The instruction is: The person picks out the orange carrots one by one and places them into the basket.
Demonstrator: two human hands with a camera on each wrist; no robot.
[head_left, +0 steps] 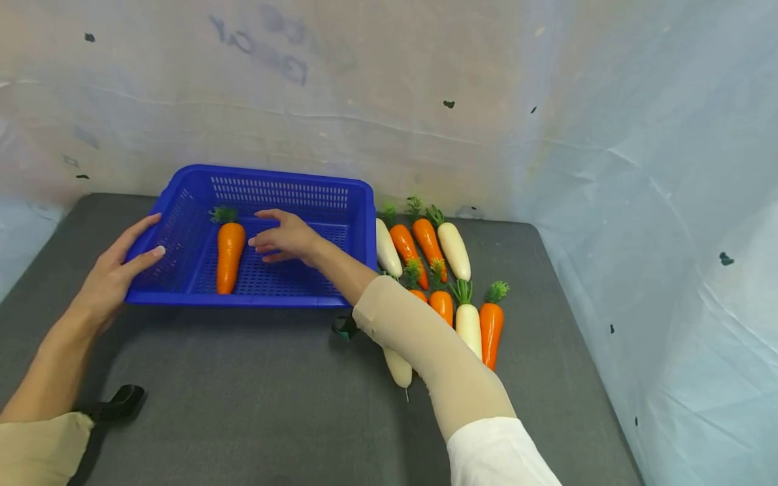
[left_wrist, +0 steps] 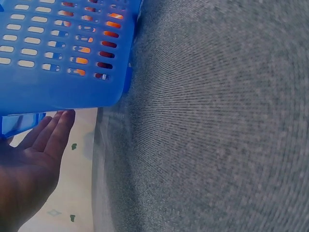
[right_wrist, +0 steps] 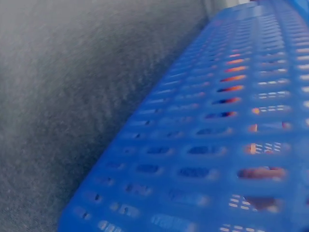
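A blue plastic basket (head_left: 267,300) with slotted walls sits toward the back left of the table. One orange carrot (head_left: 230,253) with a green top lies inside it, to the left. My left hand (head_left: 112,270) rests at the basket's left rim, thumb and fingers spread apart; in the left wrist view its straight fingers (left_wrist: 57,137) reach the rim. Over the inside of the basket, my right hand (head_left: 288,237) has its fingers loosely extended toward the carrot, with nothing held. The right wrist view shows the slotted basket wall (right_wrist: 193,140), with orange glimpsed through the slots.
Right of the basket lie several carrots (head_left: 491,331) and white radishes (head_left: 454,250), partly hidden behind my right forearm. The dark grey table (head_left: 273,405) meets a pale sheet wall (head_left: 389,81) at the back and another (head_left: 681,270) on the right.
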